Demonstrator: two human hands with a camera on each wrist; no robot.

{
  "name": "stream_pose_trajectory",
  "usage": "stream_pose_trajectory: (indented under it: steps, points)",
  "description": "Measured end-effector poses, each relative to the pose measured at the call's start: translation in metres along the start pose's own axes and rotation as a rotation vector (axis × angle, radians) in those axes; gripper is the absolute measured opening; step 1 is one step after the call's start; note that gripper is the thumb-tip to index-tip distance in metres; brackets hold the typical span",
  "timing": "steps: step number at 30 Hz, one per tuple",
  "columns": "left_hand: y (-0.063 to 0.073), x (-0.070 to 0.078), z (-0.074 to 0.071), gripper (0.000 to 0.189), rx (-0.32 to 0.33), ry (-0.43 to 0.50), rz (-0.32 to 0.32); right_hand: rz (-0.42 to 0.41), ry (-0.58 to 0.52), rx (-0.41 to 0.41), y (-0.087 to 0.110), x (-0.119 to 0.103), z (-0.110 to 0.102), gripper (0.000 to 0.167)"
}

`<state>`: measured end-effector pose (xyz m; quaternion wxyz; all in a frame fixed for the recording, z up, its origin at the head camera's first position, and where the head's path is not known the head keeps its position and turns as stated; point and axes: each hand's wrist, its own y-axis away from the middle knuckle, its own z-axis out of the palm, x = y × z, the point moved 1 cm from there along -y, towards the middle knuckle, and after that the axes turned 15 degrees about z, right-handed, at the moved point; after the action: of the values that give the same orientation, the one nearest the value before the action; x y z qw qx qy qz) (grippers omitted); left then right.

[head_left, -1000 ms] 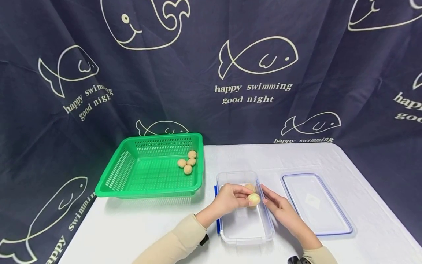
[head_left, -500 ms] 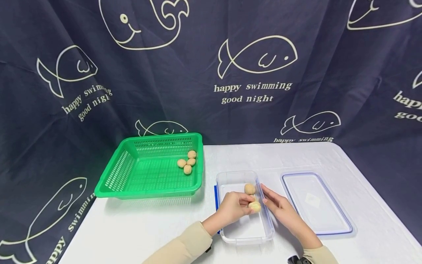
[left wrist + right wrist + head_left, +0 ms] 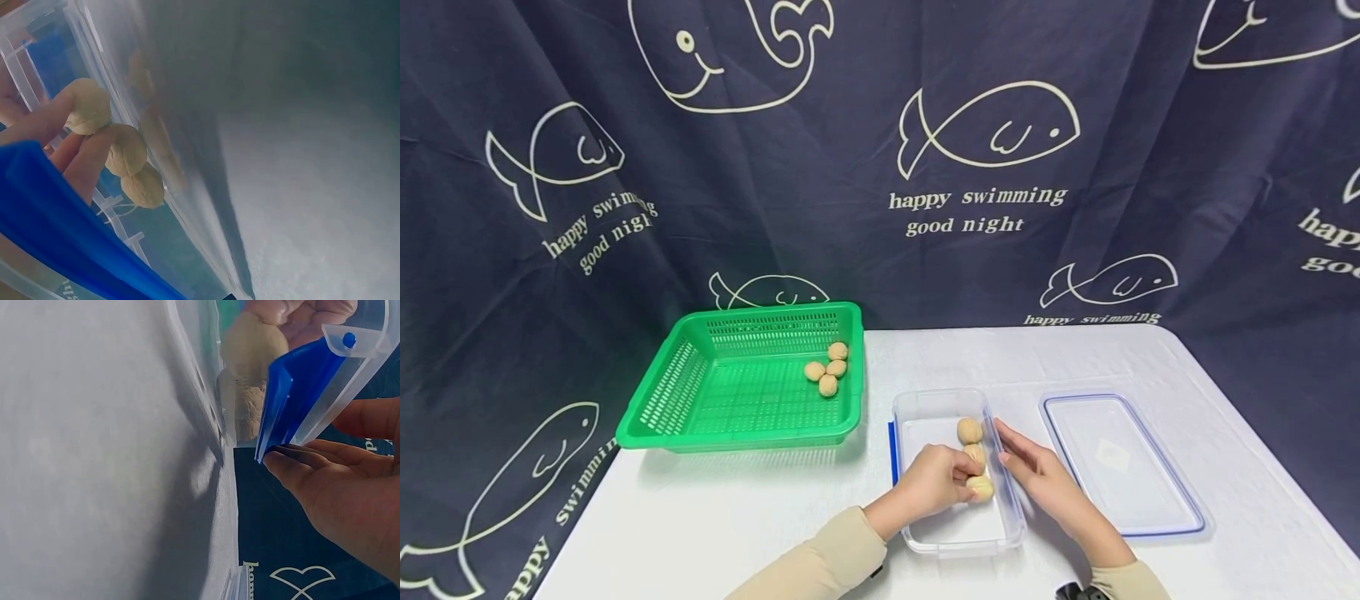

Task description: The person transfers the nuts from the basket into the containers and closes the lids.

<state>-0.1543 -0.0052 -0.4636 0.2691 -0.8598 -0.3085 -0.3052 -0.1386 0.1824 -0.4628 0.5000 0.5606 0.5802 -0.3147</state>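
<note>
My left hand [image 3: 934, 481] reaches into a clear plastic box [image 3: 951, 547] and pinches a walnut [image 3: 980, 488] between thumb and fingers, low near the right wall. Behind it, two more walnuts stand in line along that wall: a middle walnut [image 3: 974, 457] and a far walnut [image 3: 970, 430]. The left wrist view shows the pinched walnut [image 3: 89, 106] close against the middle one. My right hand [image 3: 1042, 477] rests on the outside of the box's right wall, fingers extended. In the right wrist view its fingertips touch the blue latch [image 3: 294, 394].
A green basket [image 3: 737, 437] with several walnuts [image 3: 827, 385] in its right corner stands to the left. The box's lid [image 3: 1123, 467], clear with a blue seal, lies flat on the white table [image 3: 955, 358] at right. A dark printed curtain [image 3: 985, 275] hangs behind.
My left hand has moved toward me and down inside the box with its walnut, uncovering the two walnuts behind. The right hand has kept its place on the wall.
</note>
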Motion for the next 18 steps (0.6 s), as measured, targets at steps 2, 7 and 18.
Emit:
stream_pose_trajectory:
  steps: [2,7,18]
  points:
    - [-0.0005,-0.0002,0.0009,0.026,-0.025,-0.052,0.021,-0.003,0.004,0.002,0.0005,-0.0001,-0.0004,0.050]
    - [-0.0007,-0.0007,0.0030,0.026,-0.064,-0.105,0.042,-0.004,0.020,0.008,0.0017,-0.0001,-0.0015,0.050]
    - [0.0008,0.0008,0.0021,0.035,-0.049,-0.111,0.014,0.005,0.037,0.012,0.0031,-0.0018,-0.0012,0.051]
